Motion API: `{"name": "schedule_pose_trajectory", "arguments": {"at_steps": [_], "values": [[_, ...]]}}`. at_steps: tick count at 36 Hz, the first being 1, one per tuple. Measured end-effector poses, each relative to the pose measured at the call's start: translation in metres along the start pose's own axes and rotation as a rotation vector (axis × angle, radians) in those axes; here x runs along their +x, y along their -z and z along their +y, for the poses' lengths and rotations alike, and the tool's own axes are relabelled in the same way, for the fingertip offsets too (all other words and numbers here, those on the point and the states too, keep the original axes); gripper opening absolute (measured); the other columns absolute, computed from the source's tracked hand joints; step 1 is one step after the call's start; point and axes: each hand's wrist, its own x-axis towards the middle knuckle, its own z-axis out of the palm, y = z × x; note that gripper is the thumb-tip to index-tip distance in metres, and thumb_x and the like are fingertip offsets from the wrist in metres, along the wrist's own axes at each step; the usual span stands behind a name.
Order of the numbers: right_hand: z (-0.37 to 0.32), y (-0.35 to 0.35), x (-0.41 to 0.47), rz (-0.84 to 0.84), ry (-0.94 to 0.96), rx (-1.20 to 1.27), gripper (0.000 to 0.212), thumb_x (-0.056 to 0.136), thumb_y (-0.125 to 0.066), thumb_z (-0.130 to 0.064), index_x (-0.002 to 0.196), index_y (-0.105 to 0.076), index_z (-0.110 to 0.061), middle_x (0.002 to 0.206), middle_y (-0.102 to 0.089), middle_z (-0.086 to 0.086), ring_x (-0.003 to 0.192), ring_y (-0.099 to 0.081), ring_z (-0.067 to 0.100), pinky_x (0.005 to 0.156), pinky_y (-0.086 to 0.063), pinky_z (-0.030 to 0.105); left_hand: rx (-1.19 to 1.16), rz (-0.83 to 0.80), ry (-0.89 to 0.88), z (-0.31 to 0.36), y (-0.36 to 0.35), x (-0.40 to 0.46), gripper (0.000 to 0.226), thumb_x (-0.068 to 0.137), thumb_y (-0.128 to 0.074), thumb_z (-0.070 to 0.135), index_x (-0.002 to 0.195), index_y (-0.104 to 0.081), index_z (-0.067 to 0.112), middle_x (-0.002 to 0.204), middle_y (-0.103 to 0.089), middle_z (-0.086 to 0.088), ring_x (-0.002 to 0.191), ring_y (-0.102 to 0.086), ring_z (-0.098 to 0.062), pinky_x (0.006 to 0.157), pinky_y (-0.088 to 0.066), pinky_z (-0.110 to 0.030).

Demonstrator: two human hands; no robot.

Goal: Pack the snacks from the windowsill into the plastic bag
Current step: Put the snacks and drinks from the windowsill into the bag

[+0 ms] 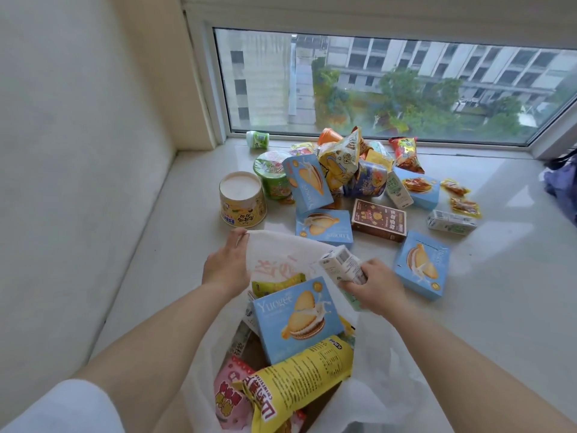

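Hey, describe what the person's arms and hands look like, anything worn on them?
Both forearms are bare. The left arm shows the edge of a short white sleeve near the shoulder. Neither the left hand nor the right hand shows gloves, rings or a watch.

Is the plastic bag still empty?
No, the plastic bag already holds a blue biscuit box and a yellow snack packet.

White plastic bag (282, 248) (faint orange print), blue biscuit box (295, 320), yellow packet (299, 379).
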Motion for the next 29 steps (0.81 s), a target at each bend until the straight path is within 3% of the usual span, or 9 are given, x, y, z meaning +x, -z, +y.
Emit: {"name": "schedule_pose_trajectory", "arguments": {"at_steps": [3, 8, 11, 15, 18, 21, 23, 25, 29], "values": [[-0.011, -0.014, -0.005, -0.076, 0.099, 0.028, 0.038, 0.082, -0.062, -0.048, 0.102, -0.063, -0.017, 0.103, -0.043, -0.007, 0.086, -0.051, 0.013, 0.072, -0.044, 0.028, 0.047, -0.031, 0.009, -0.009, -0.001, -0.004, 0.070, 0.084, -0.049, 0.004, 0.147, -0.020, 0.016, 0.147, -0.011, 0.010, 0.086, -0.055, -0.024, 0.062, -0.042, -0.032], [-0.044, -0.040, -0.019, -0.099, 0.275, -0.064, 0.032, 0.083, -0.058, -0.051, 0.095, -0.058, -0.021, 0.097, -0.043, -0.008, 0.079, -0.049, 0.014, 0.065, -0.037, 0.027, 0.060, -0.073, -0.043, -0.022, 0.000, -0.008, 0.074, 0.083, -0.046, 0.001, 0.150, -0.017, 0.017, 0.150, -0.008, 0.014, 0.094, -0.057, -0.022, 0.062, -0.042, -0.030], [-0.066, -0.057, -0.030, -0.099, 0.391, -0.117, 0.040, 0.085, -0.055, -0.052, 0.102, -0.059, -0.016, 0.096, -0.041, -0.005, 0.079, -0.046, 0.015, 0.066, -0.034, 0.026, 0.045, -0.091, -0.060, -0.026, 0.003, -0.009, 0.075, 0.083, -0.046, 0.001, 0.150, -0.016, 0.017, 0.151, -0.008, 0.014, 0.089, -0.057, -0.023, 0.060, -0.041, -0.031], [-0.089, -0.076, -0.043, -0.210, 0.538, -0.225, 0.053, 0.082, -0.058, -0.057, 0.116, -0.059, -0.016, 0.109, -0.048, 0.000, 0.099, -0.050, 0.018, 0.077, -0.040, 0.030, 0.027, -0.125, -0.086, -0.030, 0.010, -0.011, 0.074, 0.083, -0.046, 0.001, 0.150, -0.018, 0.017, 0.151, -0.010, 0.014, 0.085, -0.058, -0.026, 0.061, -0.040, -0.031], [-0.094, -0.086, -0.049, -0.306, 0.540, -0.316, 0.072, 0.075, -0.063, -0.062, 0.132, -0.051, -0.020, 0.120, -0.049, 0.000, 0.112, -0.046, 0.021, 0.091, -0.043, 0.034, 0.043, -0.133, -0.122, -0.032, 0.015, -0.013, 0.074, 0.083, -0.045, 0.000, 0.150, -0.019, 0.018, 0.151, -0.012, 0.015, 0.083, -0.057, -0.027, 0.062, -0.040, -0.032], [-0.100, -0.090, -0.053, -0.332, 0.479, -0.263, 0.069, 0.075, -0.065, -0.060, 0.133, -0.048, -0.026, 0.123, -0.050, -0.002, 0.114, -0.047, 0.020, 0.091, -0.042, 0.034, 0.061, -0.134, -0.147, -0.033, 0.019, -0.014, 0.074, 0.083, -0.044, -0.001, 0.150, -0.019, 0.018, 0.152, -0.012, 0.015, 0.086, -0.058, -0.027, 0.065, -0.042, -0.032], [-0.105, -0.088, -0.053, -0.322, 0.451, -0.205, 0.058, 0.082, -0.061, -0.055, 0.132, -0.051, -0.028, 0.123, -0.051, -0.003, 0.114, -0.050, 0.019, 0.090, -0.043, 0.033, 0.051, -0.157, -0.154, -0.034, 0.020, -0.014, 0.071, 0.084, -0.045, 0.003, 0.150, -0.020, 0.019, 0.152, -0.013, 0.015, 0.093, -0.058, -0.026, 0.068, -0.044, -0.032], [-0.107, -0.083, -0.050, -0.246, 0.450, -0.204, 0.048, 0.089, -0.056, -0.047, 0.132, -0.052, -0.027, 0.126, -0.051, -0.003, 0.117, -0.049, 0.019, 0.093, -0.041, 0.032, 0.041, -0.200, -0.170, -0.033, 0.020, -0.015, 0.067, 0.087, -0.047, 0.014, 0.149, -0.024, 0.021, 0.152, -0.017, 0.016, 0.111, -0.054, -0.023, 0.081, -0.048, -0.032], [-0.089, -0.069, -0.039, -0.059, 0.386, -0.374, 0.040, 0.094, -0.045, -0.037, 0.131, -0.053, -0.023, 0.127, -0.053, 0.001, 0.117, -0.047, 0.022, 0.094, -0.039, 0.035, -0.001, -0.221, -0.163, -0.023, 0.019, -0.011, 0.052, 0.088, -0.051, 0.038, 0.139, -0.044, 0.026, 0.149, -0.030, 0.012, 0.130, -0.039, -0.018, 0.101, -0.042, -0.037]]}}
